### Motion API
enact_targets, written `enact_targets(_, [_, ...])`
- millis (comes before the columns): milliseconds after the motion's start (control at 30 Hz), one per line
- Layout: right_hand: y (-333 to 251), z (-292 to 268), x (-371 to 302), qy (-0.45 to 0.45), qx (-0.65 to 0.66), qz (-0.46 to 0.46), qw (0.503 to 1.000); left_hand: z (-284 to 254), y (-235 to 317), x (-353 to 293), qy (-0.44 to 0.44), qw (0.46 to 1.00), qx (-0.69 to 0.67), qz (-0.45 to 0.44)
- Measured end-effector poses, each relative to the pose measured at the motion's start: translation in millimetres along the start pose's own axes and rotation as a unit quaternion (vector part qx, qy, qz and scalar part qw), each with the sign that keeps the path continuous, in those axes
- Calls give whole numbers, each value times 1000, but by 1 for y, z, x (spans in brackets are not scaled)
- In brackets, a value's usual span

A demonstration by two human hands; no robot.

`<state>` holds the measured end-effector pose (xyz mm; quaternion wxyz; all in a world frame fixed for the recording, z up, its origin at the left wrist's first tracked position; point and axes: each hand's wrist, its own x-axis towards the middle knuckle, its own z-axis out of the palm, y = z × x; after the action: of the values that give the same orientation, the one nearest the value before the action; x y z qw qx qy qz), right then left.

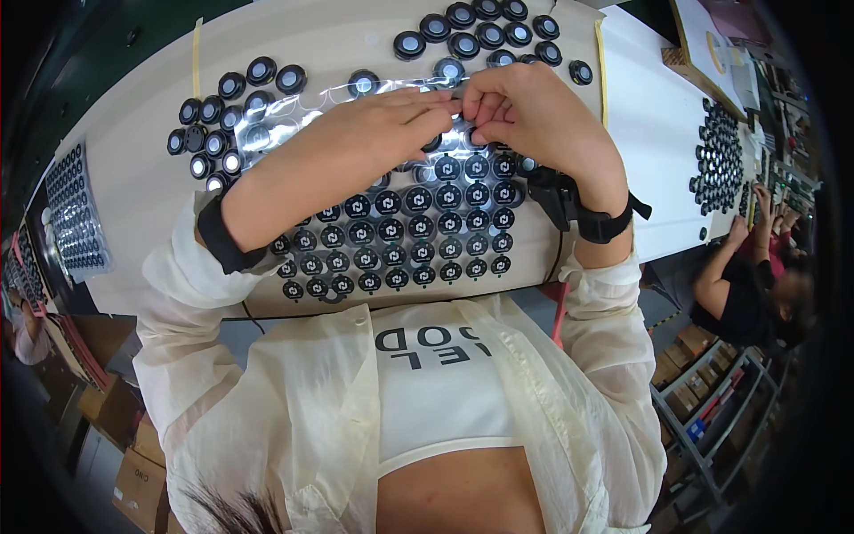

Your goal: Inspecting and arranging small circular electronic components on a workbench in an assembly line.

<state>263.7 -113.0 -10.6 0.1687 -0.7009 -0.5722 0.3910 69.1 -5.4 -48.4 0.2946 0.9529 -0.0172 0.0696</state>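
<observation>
A clear plastic blister tray (289,120) lies before me, its lower rows filled with black round discs (388,203) bearing pale marks. Both hands meet over the tray's upper part. My left hand (416,117) has its fingers pressed together, their tips beside a small dark part that I cannot make out. My right hand (523,107) is closed in a pinch at the same spot, fingers curled, with what it holds hidden. Just beneath the hands, more discs show in part. A black strap with a dark box (560,198) sits on my right wrist.
Loose black round pieces with grey centres stand in a left group (212,141) and a far group (489,36). A filled tray (76,214) lies far left. Rightward, a white table (654,133) carries many dark pieces; people work beyond. Cartons (142,481) stand lower left.
</observation>
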Motion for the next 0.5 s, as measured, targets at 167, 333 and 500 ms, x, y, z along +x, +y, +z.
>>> enact_targets(167, [-1, 6, -7, 15, -49, -48, 998, 4, 5, 0, 25, 999, 20, 1])
enact_targets(333, [-17, 13, -29, 81, -90, -78, 990, 6, 7, 1, 27, 999, 43, 14])
enact_targets(500, [-44, 8, -55, 133, -79, -44, 987, 8, 7, -1, 35, 998, 49, 4])
